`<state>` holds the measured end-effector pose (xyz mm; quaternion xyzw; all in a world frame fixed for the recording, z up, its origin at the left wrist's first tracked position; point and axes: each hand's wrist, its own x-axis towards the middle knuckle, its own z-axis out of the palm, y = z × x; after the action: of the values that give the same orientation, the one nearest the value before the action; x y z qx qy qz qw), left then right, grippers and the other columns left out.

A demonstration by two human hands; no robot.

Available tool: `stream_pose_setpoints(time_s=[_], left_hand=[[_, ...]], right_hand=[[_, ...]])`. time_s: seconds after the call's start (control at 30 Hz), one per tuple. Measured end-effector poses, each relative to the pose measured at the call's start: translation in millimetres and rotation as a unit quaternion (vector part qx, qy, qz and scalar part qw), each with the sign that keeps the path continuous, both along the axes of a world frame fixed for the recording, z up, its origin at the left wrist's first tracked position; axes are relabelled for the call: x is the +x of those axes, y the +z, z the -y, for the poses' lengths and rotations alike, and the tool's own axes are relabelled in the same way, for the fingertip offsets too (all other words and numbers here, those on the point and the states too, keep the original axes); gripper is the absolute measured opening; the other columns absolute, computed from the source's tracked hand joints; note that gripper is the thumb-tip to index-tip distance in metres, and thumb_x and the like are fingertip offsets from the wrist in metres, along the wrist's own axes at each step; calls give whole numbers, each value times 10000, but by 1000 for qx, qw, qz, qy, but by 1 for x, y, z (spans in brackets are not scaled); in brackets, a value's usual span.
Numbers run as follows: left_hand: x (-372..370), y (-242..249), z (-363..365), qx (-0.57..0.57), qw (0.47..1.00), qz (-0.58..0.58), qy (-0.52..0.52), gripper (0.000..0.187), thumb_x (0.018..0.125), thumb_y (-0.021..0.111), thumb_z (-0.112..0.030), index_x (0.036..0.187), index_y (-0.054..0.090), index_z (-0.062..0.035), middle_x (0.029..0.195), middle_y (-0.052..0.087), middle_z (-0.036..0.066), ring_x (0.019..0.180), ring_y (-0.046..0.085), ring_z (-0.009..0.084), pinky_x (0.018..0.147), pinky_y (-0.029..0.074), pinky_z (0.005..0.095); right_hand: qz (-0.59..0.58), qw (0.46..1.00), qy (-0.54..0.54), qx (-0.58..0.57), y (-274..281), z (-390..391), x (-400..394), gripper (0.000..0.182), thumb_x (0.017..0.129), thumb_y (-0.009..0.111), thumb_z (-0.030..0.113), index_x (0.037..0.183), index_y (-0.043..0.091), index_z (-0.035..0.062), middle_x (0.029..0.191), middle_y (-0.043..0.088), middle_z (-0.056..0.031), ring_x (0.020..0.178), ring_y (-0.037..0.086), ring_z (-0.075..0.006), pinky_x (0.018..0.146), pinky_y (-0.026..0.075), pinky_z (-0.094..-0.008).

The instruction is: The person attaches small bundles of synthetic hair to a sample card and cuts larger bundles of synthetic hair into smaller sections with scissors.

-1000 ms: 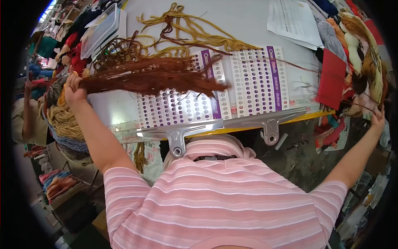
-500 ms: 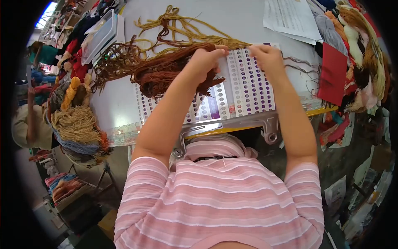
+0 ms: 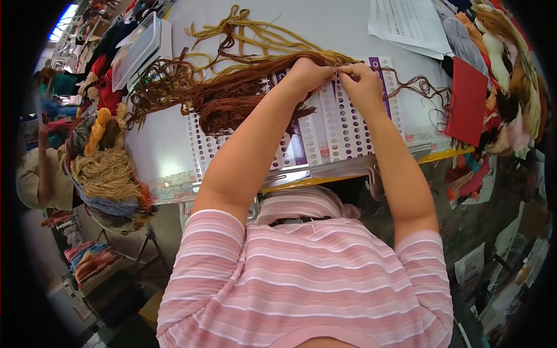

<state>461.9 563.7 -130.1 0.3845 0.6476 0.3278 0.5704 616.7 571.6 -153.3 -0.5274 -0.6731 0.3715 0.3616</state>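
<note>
Rust-brown yarn (image 3: 232,87) lies across the table and runs up to my left hand (image 3: 310,76), which is closed on it at the top of a punched white card (image 3: 348,130). Beside it, my right hand (image 3: 362,84) is pinched, its fingertips meeting those of my left hand. What the right fingertips hold is too small to make out. Olive-gold yarn (image 3: 261,35) stretches behind the brown yarn toward my hands. Thin brown strands (image 3: 420,87) curl out to the right of my right hand.
A red card (image 3: 466,101) and printed sheets (image 3: 406,26) lie at the right, near yarn hanks (image 3: 493,64). A clear plastic tray (image 3: 136,52) and a beige yarn bundle (image 3: 107,174) are at the left. A person in a light top (image 3: 43,174) is at the far left.
My hands have come together; the right moved left and the left moved slightly right. The thin strands at the right have shifted and curled, and the punched cards have spread rightward.
</note>
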Motion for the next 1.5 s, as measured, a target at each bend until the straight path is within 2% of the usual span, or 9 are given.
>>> stream_pose_setpoints(time_s=[0.27, 0.47, 0.67, 0.8, 0.9, 1.13, 1.23, 1.33, 1.5], left_hand=[[-9, 5, 5, 167, 975, -140, 44, 59, 749, 643, -102, 793, 645, -62, 654, 580, 20, 538, 495, 93, 485, 405, 248], [-64, 18, 20, 138, 919, 267, 256, 88, 842, 478, -79, 873, 527, -12, 745, 579, 108, 729, 583, 246, 665, 492, 347], [-79, 10, 28, 147, 830, 506, 184, 80, 826, 435, -69, 838, 500, -24, 796, 588, 125, 792, 583, 304, 807, 463, 392], [-96, 21, 29, 243, 733, 559, 303, 92, 842, 433, -15, 854, 513, -59, 954, 605, 130, 895, 595, 262, 859, 484, 407], [-92, 23, 31, 267, 779, 482, 298, 124, 856, 435, 29, 870, 514, -66, 1068, 608, 150, 966, 594, 241, 822, 500, 361], [-15, 22, 19, 161, 956, 243, -46, 202, 831, 571, 32, 882, 393, -49, 1281, 482, 265, 759, 676, 194, 528, 535, 227], [0, 3, 14, 260, 952, -124, -108, 161, 831, 582, 35, 808, 436, -30, 904, 632, 107, 676, 631, 137, 585, 514, 263], [-15, -2, 16, 273, 958, 78, -32, 145, 830, 614, 3, 772, 486, -35, 728, 589, 32, 646, 596, 118, 614, 496, 270], [-141, 56, 35, 246, 940, 143, 190, 62, 829, 610, -89, 842, 563, -51, 663, 528, 20, 585, 499, 113, 572, 416, 240]], right_hand=[[-111, 990, 35, -81, -12, -8, 11, 345, 786, 641, 113, 1120, 577, 51, 807, 669, -70, 683, 630, -150, 644, 487, -271], [230, 970, 74, 22, 31, 4, 12, 400, 780, 577, 166, 1168, 542, 77, 849, 660, -149, 748, 646, -306, 706, 507, -407], [239, 968, 72, 32, 24, 7, 10, 384, 787, 552, 181, 1158, 567, 83, 927, 661, -140, 813, 645, -311, 734, 508, -414], [207, 971, 57, 108, 8, 5, 14, 268, 803, 548, 151, 1051, 622, 79, 971, 651, -109, 826, 641, -304, 743, 510, -422], [222, 963, 39, 144, 7, 4, 10, 153, 822, 552, 133, 940, 632, 76, 940, 628, -85, 833, 625, -295, 735, 507, -426], [197, 937, 53, 283, 22, 0, 1, 97, 821, 566, 84, 904, 564, 34, 953, 564, -98, 962, 532, -304, 842, 426, -409], [113, 964, 83, 227, 16, 1, 0, 194, 790, 556, 58, 983, 544, 34, 1022, 559, -108, 1000, 516, -306, 872, 413, -404], [135, 961, 94, 222, 7, 3, 4, 287, 763, 544, 52, 1050, 533, 38, 1071, 551, -118, 1037, 508, -305, 909, 406, -400], [196, 953, 89, 214, -1, 5, 3, 365, 751, 542, 56, 1115, 525, 32, 1103, 543, -129, 1099, 491, -296, 972, 387, -391]])
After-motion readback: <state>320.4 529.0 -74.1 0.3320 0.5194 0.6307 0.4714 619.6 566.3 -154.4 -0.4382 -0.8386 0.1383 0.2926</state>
